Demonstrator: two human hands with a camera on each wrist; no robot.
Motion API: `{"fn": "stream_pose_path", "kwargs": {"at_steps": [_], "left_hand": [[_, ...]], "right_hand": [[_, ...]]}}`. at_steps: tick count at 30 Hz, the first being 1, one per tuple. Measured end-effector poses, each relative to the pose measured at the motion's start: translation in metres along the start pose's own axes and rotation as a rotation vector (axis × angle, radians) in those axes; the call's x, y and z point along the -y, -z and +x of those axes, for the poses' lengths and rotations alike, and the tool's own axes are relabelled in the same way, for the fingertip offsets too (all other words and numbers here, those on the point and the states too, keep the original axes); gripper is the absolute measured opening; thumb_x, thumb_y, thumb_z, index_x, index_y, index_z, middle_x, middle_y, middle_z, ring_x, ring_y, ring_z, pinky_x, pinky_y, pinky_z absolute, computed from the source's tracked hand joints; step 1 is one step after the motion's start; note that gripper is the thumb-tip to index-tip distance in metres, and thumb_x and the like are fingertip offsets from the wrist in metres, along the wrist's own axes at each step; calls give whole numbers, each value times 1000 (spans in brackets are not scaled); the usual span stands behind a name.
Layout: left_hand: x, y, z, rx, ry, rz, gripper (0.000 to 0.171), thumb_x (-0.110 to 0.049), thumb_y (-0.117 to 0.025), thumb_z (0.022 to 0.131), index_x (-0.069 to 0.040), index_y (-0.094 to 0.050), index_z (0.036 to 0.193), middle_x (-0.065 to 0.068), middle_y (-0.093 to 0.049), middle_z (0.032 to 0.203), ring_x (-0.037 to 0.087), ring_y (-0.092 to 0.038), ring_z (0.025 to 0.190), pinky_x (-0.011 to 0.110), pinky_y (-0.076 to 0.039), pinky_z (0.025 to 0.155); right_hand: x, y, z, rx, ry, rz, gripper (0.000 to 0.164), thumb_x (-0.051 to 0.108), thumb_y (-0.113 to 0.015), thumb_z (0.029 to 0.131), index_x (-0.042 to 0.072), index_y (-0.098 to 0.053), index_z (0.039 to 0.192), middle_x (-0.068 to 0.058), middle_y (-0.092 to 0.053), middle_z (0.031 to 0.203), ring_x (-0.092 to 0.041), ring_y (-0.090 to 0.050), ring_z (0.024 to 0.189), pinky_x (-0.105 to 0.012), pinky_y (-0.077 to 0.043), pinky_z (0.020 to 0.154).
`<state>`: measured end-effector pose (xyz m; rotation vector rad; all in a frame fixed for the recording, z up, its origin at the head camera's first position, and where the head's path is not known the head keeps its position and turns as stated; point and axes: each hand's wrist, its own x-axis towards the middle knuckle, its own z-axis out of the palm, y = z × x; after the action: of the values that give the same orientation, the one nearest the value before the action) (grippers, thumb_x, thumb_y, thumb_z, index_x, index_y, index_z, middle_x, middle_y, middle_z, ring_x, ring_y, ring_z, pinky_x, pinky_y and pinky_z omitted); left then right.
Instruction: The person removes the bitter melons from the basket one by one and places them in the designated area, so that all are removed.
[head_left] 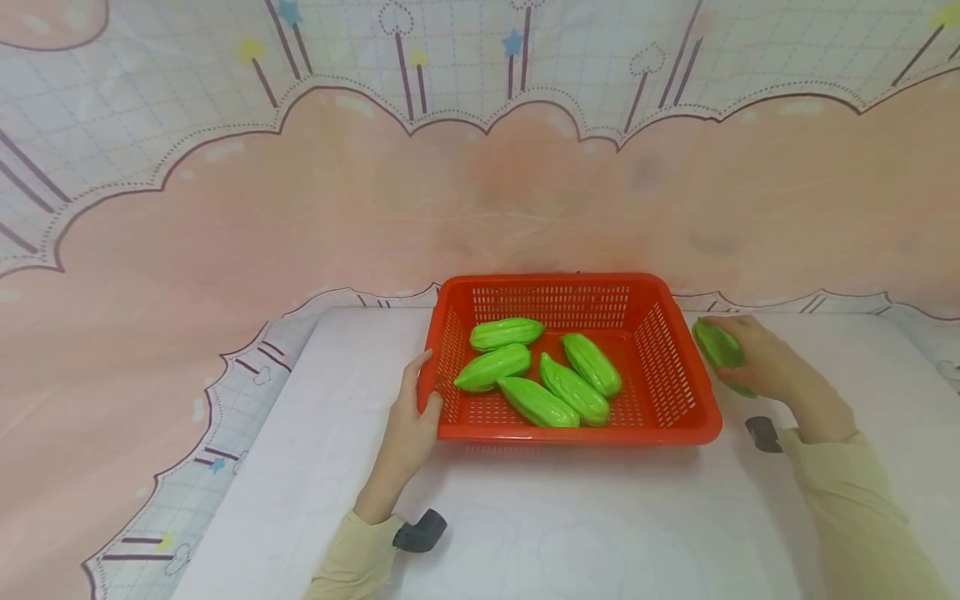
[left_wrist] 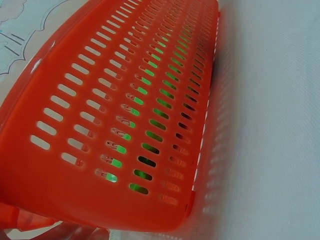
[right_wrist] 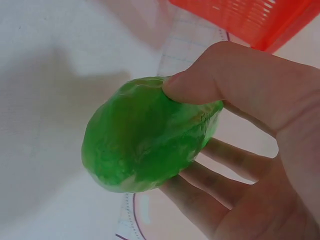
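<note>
My left hand [head_left: 411,429] grips the left rim of a red plastic basket [head_left: 570,434] near its front corner. Several green ridged gourds [head_left: 501,333] lie inside, mostly toward the left and middle. Just outside the basket's right side, my right hand [head_left: 759,358] holds another green gourd [head_left: 717,343]. In the right wrist view the thumb presses on top of this glossy gourd [right_wrist: 145,135], with the fingers around its underside. The left wrist view is filled by the basket's slotted wall [left_wrist: 85,200], with green showing through the slots.
The basket stands on a white table [head_left: 555,517] close to its far edge. Behind and to the left hangs a peach and white patterned cloth [head_left: 360,192]. A small black device [head_left: 420,532] sits at the left wrist, and another [head_left: 763,434] at the right.
</note>
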<state>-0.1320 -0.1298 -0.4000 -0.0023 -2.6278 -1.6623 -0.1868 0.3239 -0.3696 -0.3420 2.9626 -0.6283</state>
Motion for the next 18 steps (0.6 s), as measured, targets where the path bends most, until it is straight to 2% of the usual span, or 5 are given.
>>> {"fn": "stream_pose_path", "kwargs": {"at_steps": [18], "left_hand": [[-3,2,-1,1,3,6,60,-7,-44,100,-20,-25,156,14,-35,157,33,-50,126,52,-48,101]], "right_hand": [[-10,-11,10,51,-29,18,69,-1,-70,83,-7,-36,144,-40,-33,137,-57,-38,121,-75,-34,98]]}}
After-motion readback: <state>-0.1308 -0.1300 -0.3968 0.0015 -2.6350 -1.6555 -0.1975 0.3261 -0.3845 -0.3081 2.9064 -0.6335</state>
